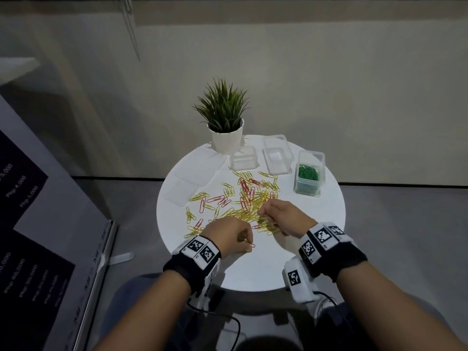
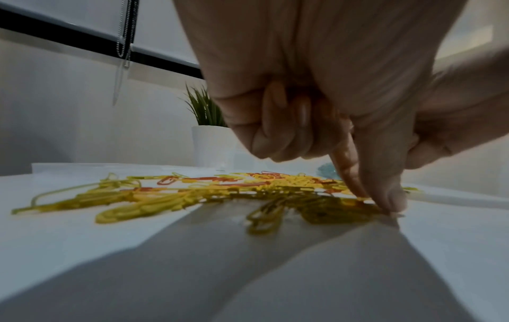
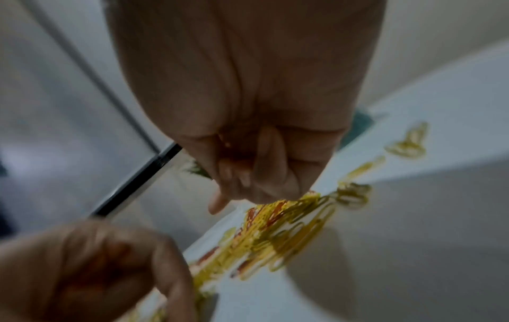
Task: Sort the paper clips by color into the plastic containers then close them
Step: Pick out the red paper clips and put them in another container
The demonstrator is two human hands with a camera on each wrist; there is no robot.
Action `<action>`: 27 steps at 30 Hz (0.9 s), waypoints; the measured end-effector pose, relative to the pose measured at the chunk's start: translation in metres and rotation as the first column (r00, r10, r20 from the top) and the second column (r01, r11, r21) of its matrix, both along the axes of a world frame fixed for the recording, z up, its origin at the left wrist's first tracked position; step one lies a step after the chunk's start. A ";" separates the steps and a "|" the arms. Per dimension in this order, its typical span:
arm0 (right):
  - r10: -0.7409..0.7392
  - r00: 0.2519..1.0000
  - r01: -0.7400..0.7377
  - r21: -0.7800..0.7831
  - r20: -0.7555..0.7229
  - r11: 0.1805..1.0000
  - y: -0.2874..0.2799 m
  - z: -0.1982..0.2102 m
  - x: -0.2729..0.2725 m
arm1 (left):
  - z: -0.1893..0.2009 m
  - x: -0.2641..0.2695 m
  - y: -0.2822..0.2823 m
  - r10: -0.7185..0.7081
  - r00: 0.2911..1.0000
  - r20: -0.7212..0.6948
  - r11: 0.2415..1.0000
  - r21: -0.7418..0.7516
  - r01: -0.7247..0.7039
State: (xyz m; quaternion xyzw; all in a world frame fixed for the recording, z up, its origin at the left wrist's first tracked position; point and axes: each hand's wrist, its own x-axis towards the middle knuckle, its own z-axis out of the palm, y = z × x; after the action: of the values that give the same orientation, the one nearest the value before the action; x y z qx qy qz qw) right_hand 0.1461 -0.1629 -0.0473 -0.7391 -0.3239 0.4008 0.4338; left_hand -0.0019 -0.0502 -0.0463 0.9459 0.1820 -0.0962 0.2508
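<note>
Yellow paper clips [image 1: 249, 211] and red paper clips [image 1: 247, 188] lie mixed in a heap on the round white table [image 1: 253, 269]. A clear container [image 1: 307, 177] at the right holds green clips. My left hand [image 1: 249, 243] is at the near edge of the heap, its thumb and forefinger pinching a paper clip [image 1: 252, 245] against the tabletop, the other fingers curled in; the left wrist view shows the left hand [image 2: 385, 207] touching down. My right hand [image 1: 263, 211] hovers over the heap with fingers curled on yellow clips; the right hand [image 3: 234, 185] is blurred in its wrist view.
Two empty clear containers [image 1: 244, 158] [image 1: 276, 154] stand at the back of the table beside a potted plant [image 1: 225, 133]. Clear lids [image 1: 182, 192] lie at the left. A dark signboard [image 1: 38, 224] leans at the far left, off the table.
</note>
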 end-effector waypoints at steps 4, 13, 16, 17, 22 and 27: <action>0.271 0.797 -0.139 -0.272 0.539 0.952 0.004 -0.002 -0.004 | 0.000 0.003 -0.005 -0.081 0.997 -0.005 0.990 0.116 0.081; 0.462 0.660 -0.166 -0.484 0.593 0.859 0.026 -0.006 -0.007 | -0.007 0.001 0.007 0.115 0.976 0.183 0.981 -0.176 -0.082; 0.516 0.667 -0.203 -0.535 0.537 0.820 0.033 -0.002 -0.009 | -0.008 -0.001 0.014 0.261 0.935 0.239 0.919 -0.356 -0.166; 0.530 0.660 -0.204 -0.553 0.532 0.808 0.035 0.000 -0.010 | -0.007 -0.001 0.016 0.298 0.921 0.251 0.896 -0.406 -0.179; 0.502 0.604 -0.186 -0.503 0.619 0.844 0.031 0.001 -0.007 | 0.004 0.003 0.028 0.574 0.811 0.115 0.623 -0.704 -0.341; 0.587 0.582 -0.203 -0.599 0.562 0.775 0.035 -0.002 -0.007 | 0.010 -0.001 0.035 0.718 0.665 -0.205 -0.039 -0.966 -0.256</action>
State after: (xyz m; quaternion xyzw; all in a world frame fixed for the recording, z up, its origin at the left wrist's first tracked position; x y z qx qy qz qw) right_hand 0.1386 -0.1275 -0.0488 -0.8211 -0.5214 0.2304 -0.0293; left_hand -0.0034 -0.0157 -0.0365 0.4274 0.3599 0.0895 0.8245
